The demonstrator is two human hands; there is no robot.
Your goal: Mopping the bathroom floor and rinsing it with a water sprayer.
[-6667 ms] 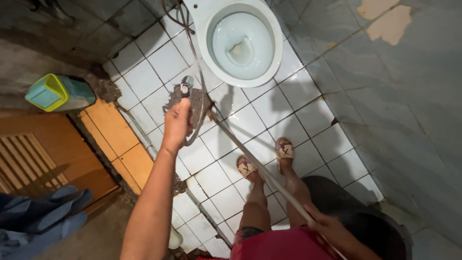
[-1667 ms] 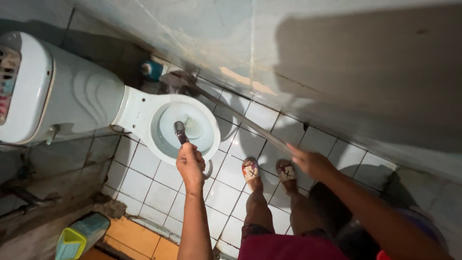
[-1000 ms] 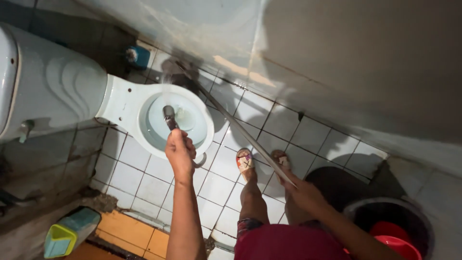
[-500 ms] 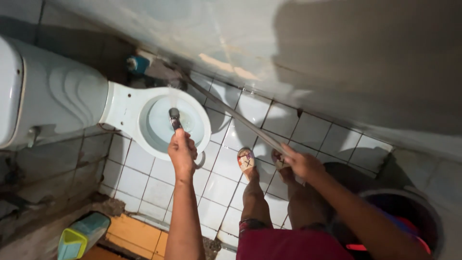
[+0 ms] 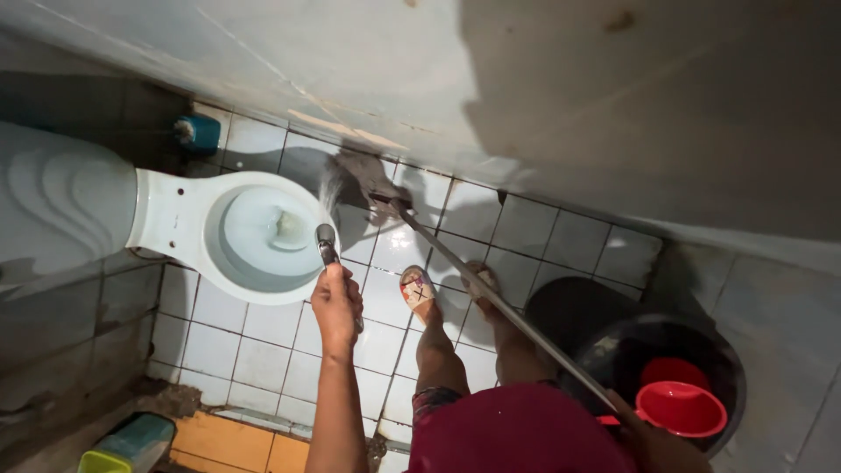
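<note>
My left hand [image 5: 337, 307] grips a metal spray nozzle [image 5: 326, 243] at the front rim of the white toilet bowl [image 5: 206, 263]. A jet of water leaves the nozzle and strikes the floor tiles by the brush head [image 5: 361, 178] near the wall. A long metal handle [image 5: 491, 293] runs from that brush head down to my right hand [image 5: 638, 427], which is closed around its end at the bottom right, only partly in view. My sandalled feet [image 5: 419, 293] stand on the wet white tiles under the handle.
A black bucket [image 5: 710, 350] holding a red scoop [image 5: 683, 407] stands at the right by the wall. A blue holder [image 5: 197, 133] sits behind the toilet. A teal and green container [image 5: 131, 442] lies at the bottom left beside orange tiles [image 5: 228, 447]. Walls close in on both sides.
The nozzle has come off the bowl's inside to its front rim, and the water now hits the floor by the brush head. My right hand sits lower on the handle, nearer the bucket.
</note>
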